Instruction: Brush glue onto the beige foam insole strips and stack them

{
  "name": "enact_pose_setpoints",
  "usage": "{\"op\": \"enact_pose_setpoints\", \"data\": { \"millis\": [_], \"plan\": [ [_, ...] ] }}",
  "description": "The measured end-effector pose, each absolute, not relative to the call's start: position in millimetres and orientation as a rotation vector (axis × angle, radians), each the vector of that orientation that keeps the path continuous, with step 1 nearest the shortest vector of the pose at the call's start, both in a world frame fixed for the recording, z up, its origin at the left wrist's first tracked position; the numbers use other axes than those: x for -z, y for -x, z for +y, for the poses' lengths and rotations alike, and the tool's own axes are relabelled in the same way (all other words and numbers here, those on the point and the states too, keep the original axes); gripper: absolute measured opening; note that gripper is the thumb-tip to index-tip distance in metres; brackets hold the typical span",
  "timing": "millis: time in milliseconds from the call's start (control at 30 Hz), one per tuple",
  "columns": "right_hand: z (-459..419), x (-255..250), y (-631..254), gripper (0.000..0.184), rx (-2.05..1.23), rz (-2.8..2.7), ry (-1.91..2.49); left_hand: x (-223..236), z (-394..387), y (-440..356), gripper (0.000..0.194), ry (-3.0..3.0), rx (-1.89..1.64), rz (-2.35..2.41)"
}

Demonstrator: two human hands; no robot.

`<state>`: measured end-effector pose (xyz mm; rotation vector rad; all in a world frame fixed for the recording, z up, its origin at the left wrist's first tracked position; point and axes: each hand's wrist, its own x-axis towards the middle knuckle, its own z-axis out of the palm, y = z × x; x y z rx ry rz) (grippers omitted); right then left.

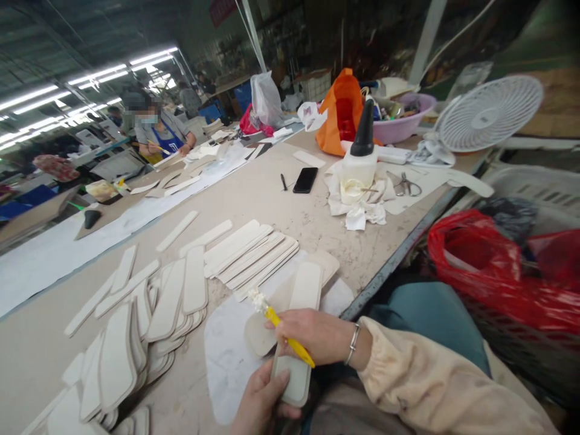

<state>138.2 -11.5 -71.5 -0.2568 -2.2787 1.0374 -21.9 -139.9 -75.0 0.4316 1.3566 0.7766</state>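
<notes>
My right hand (317, 338) is closed around a yellow-handled brush (299, 350) whose tip is caked with white stuff. Low in the view, my left hand (260, 396) grips a flat, pale panel with rounded corners (294, 383), thumb on top. Just beyond my right hand a similar white panel (307, 284) shows; my hand covers the join, so I cannot tell whether both are one piece. Under them lie a rounded pale piece (260, 335) and a white sheet (222, 368). A row of stacked white strips (254, 254) lies ahead.
Many loose white panels (118, 356) spread over the left of the table. Farther back are a phone (305, 180), a white bottle with black nozzle (360, 163), scissors (408, 185), an orange bag (338, 121) and a fan (492, 115). A co-worker (161, 130) works across the table.
</notes>
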Motion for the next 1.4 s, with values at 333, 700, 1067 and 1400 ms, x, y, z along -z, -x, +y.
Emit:
{"op": "enact_pose_setpoints", "data": {
  "millis": [333,700,1067,1400],
  "plan": [
    [34.4,83.6,-153.0,0.011,-1.118,-2.091,0.677,72.1,-134.2,25.8,0.042,-0.455,-0.698,1.350],
    [54.5,93.8,-173.9,0.011,-0.878,-1.878,0.934,66.9,-132.1,25.5,0.045,-0.469,-0.700,1.296],
    [46.7,88.4,-211.1,0.021,-0.369,-1.613,1.145,25.1,-130.2,21.8,0.058,-0.576,-0.840,1.193],
    [41.3,91.5,-233.3,0.030,-0.237,-1.599,1.253,-50.8,-85.1,108.1,0.041,-0.790,-1.252,1.489]
  ]
}}
